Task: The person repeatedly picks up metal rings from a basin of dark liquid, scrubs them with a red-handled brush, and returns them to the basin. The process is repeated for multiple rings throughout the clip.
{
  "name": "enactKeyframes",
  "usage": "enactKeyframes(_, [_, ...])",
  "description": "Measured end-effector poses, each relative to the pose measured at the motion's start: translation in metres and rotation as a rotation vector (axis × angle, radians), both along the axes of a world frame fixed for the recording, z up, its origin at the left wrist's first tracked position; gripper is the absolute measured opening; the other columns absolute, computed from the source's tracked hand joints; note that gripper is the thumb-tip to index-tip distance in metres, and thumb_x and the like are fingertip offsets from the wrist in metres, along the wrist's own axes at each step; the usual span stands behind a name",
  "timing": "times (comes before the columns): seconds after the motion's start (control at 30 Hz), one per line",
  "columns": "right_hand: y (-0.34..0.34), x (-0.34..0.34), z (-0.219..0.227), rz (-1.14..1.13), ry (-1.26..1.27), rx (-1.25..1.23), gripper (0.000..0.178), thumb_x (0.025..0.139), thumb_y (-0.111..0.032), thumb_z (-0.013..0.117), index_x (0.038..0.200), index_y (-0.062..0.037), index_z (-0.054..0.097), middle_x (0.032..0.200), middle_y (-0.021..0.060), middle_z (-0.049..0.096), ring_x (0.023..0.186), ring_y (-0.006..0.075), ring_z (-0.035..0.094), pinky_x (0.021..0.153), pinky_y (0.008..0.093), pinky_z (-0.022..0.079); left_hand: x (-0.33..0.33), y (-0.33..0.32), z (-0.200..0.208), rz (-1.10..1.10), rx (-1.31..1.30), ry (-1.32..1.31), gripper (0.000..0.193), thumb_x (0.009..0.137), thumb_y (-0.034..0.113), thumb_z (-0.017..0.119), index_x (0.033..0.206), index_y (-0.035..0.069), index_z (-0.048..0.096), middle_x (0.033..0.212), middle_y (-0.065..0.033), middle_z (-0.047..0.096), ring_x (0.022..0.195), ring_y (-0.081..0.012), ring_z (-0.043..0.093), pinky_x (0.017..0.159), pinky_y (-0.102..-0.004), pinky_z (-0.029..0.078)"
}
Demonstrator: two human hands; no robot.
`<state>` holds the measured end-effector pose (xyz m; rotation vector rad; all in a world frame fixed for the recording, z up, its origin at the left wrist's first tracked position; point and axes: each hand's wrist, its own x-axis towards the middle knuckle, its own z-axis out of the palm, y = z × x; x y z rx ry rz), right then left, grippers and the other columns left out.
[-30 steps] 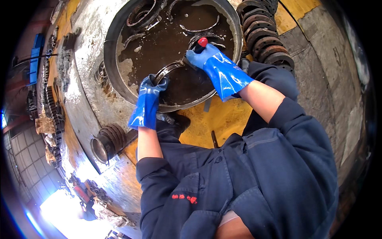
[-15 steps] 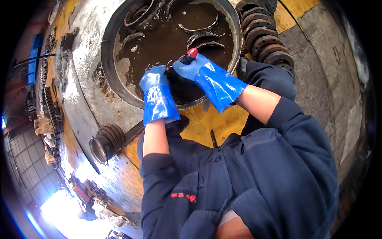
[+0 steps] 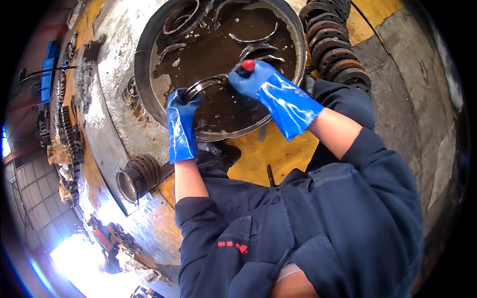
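Observation:
Both my hands wear long blue rubber gloves over a round dark pan (image 3: 143, 74) of brown murky liquid. My left hand (image 3: 184, 105) is closed on the near-left end of a wet, shiny curved metal half-ring (image 3: 204, 84), which arches over the liquid. In the closed fist of my right hand (image 3: 254, 78) is a dark-handled tool with a red end (image 3: 248, 65); its working end is hidden. The fist is at the half-ring's right end; whether they touch I cannot tell. Further curved metal pieces (image 3: 257, 39) lie in the liquid toward the far side.
A row of dark and rusty ring-shaped parts (image 3: 338, 52) runs along the pan's right. Stacked metal rings (image 3: 141, 175) stand at lower left on the metal sheet. A blue object (image 3: 46, 74) and chain-like parts (image 3: 66, 121) line the far left. My bent knees flank the pan's near edge.
My left hand has moved slightly left and down, and the half-ring now shows lifted between my hands. My right hand has shifted a little right, its tool now more upright.

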<state>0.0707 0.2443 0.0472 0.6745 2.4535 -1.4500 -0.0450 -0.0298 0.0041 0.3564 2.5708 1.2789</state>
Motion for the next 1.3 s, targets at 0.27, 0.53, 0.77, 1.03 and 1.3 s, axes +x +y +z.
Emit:
enactKeyframes(0.27, [-0.052,0.013,0.027,0.304,0.979,-0.015,0.022,0.094,-0.028,0.082,0.110,-0.0117,0.082,0.108,0.0121,0.081,0.095,0.0337,0.079,0.085,0.0397,0.065,0.002,-0.009,-0.013,0.027,0.121,0.046,0.021,0.084,0.013,0.087,0.101,0.003,0.080,0.093,-0.0101,0.079,0.088,-0.0183,0.073,0.082,-0.0357,0.059])
enactKeyframes(0.53, [-0.030,-0.002,-0.006,-0.108,0.487,-0.367,0.023,0.099,-0.032,0.072,0.104,-0.0109,0.081,0.089,0.0096,0.080,0.083,0.0242,0.076,0.082,0.0351,0.061,0.018,-0.009,0.008,0.122,0.062,0.028,0.037,0.080,-0.005,0.089,0.114,0.001,0.076,0.105,-0.0094,0.081,0.090,-0.0196,0.075,0.085,-0.0336,0.062])
enactKeyframes(0.77, [-0.013,-0.010,-0.037,-0.109,0.082,-0.122,0.044,0.092,-0.047,0.068,0.103,-0.0061,0.080,0.098,0.0233,0.079,0.098,0.0396,0.077,0.088,0.0460,0.060,0.017,-0.029,0.019,0.258,0.413,-0.124,0.030,0.084,-0.012,0.084,0.110,0.001,0.075,0.102,-0.0072,0.079,0.089,-0.0164,0.073,0.086,-0.0314,0.060])
enactKeyframes(1.03, [-0.017,0.002,0.009,-0.088,0.240,-0.116,0.038,0.095,-0.044,0.072,0.116,-0.0140,0.083,0.102,0.0145,0.082,0.100,0.0339,0.079,0.094,0.0404,0.062,0.025,-0.014,0.031,0.116,0.092,0.007,0.032,0.082,0.006,0.090,0.111,0.002,0.078,0.097,-0.0071,0.079,0.086,-0.0153,0.071,0.081,-0.0323,0.058])
enactKeyframes(1.3, [-0.049,0.002,0.016,0.430,1.081,-0.007,0.028,0.093,-0.024,0.083,0.120,-0.0166,0.081,0.107,0.0096,0.081,0.095,0.0318,0.078,0.082,0.0408,0.063,0.012,-0.023,-0.016,0.095,0.267,-0.047,0.027,0.083,0.011,0.090,0.106,0.003,0.078,0.095,-0.0083,0.078,0.088,-0.0179,0.072,0.081,-0.0334,0.058])
